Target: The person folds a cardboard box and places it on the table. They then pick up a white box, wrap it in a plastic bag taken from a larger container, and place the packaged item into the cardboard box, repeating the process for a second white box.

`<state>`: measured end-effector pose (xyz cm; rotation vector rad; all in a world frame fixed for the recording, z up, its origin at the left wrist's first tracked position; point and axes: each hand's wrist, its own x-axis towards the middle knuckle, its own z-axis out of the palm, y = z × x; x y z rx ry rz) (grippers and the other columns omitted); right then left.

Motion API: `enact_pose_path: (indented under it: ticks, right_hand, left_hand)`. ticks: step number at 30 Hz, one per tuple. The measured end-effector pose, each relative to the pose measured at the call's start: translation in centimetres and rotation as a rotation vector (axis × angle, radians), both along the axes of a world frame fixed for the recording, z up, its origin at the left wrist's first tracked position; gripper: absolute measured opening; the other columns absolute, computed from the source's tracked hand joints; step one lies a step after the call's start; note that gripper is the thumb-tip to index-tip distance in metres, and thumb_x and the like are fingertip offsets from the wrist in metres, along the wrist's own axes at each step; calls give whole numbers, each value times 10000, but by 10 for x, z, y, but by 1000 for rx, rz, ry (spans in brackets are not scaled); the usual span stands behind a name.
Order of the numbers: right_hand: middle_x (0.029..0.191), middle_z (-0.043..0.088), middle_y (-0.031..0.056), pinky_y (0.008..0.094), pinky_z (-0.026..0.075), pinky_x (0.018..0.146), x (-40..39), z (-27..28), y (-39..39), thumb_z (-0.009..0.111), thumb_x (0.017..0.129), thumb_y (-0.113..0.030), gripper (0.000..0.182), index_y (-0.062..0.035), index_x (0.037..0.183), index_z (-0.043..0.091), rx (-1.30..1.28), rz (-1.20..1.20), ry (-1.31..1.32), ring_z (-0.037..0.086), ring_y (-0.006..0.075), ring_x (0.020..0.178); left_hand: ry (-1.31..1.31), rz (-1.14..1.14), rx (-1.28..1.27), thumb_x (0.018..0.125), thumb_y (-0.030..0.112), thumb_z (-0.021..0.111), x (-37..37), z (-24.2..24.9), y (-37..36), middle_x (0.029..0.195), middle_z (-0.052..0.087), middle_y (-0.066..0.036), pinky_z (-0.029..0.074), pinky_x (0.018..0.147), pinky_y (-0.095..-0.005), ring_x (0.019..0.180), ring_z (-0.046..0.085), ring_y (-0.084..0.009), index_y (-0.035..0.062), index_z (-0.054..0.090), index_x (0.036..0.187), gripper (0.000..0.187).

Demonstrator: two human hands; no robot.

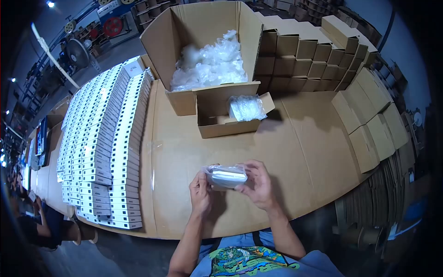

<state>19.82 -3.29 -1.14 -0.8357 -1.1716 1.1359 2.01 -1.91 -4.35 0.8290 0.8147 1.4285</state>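
Between my two hands is a small white box in clear bubble wrap, held above the cardboard-covered table near its front edge. My left hand pinches the wrap at the box's left end. At the right end, the fingers and thumb of my right hand close around the package. Beyond them stands an open small carton with a bubble-wrapped bundle in its right part. Behind it a large open carton holds loose bubble wrap.
Rows of stacked white boxes line the left of the table. Stacked brown cartons stand at the back right, and more cartons at the right edge. Flattened cardboard stands beyond it. Another person is at far left.
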Motion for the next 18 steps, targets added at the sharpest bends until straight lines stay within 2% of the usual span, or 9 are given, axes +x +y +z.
enact_pose_path:
  ticks: [3,4,7,11,12,15,16,18]
  right_hand:
    - [1262,649,121,332,527,981,-1,-2,-3,748,937,-121,484,-24,1363,538,-201,53,-148,621,183,1137]
    - [1246,650,98,335,528,984,-1,-14,-4,728,956,-128,526,-33,1427,513,-283,79,-121,623,177,1129]
    - [1234,649,73,321,529,968,-1,-21,-6,712,969,-122,486,-34,1413,532,-413,119,-16,618,158,1120]
    - [1220,648,64,299,523,966,-3,-29,-8,688,974,-67,425,-21,1374,554,-209,94,-17,611,149,1124]
    - [1215,646,68,300,515,986,-1,-29,-8,679,973,-43,405,-15,1358,558,-206,111,-26,610,156,1141]
    - [1206,650,82,299,520,987,3,-23,-8,667,965,-2,304,10,1265,620,-175,110,-107,616,169,1149]
    - [1204,652,87,299,527,978,3,-21,-7,667,962,6,266,20,1226,648,-160,99,-141,619,172,1145]
    - [1226,649,101,293,541,955,11,-19,-4,667,953,19,196,36,1148,688,-77,60,-301,625,175,1133]
  left_hand:
    - [1,-13,-51,1107,325,450,-2,-2,-3,1222,673,-115,505,976,-299,1086,638,-175,-41,602,1303,442]
    - [-7,-36,-63,1101,315,471,-7,-9,-4,1227,664,-106,507,972,-292,1083,638,-172,-31,582,1332,431]
    - [-48,-72,-68,1057,249,577,-3,0,-8,1269,644,-104,512,924,-284,1111,627,-176,-1,535,1401,427]
    - [79,-225,61,963,108,710,-11,7,-2,1292,620,-84,516,832,-258,1047,608,-128,44,450,1484,585]
    - [97,-222,2,932,31,719,-12,10,-2,1239,636,-72,517,815,-252,1009,602,-113,35,545,1392,492]
    - [238,-280,-104,931,26,715,-18,5,2,1180,657,-70,518,861,-279,1029,610,-132,15,628,1259,339]
    - [270,-258,-41,933,25,700,-15,12,3,1178,640,-100,601,847,-325,1081,637,-195,13,652,1092,166]
    - [275,-262,98,945,43,695,-17,6,8,1164,645,-102,581,812,-293,1059,633,-177,9,660,1064,129]
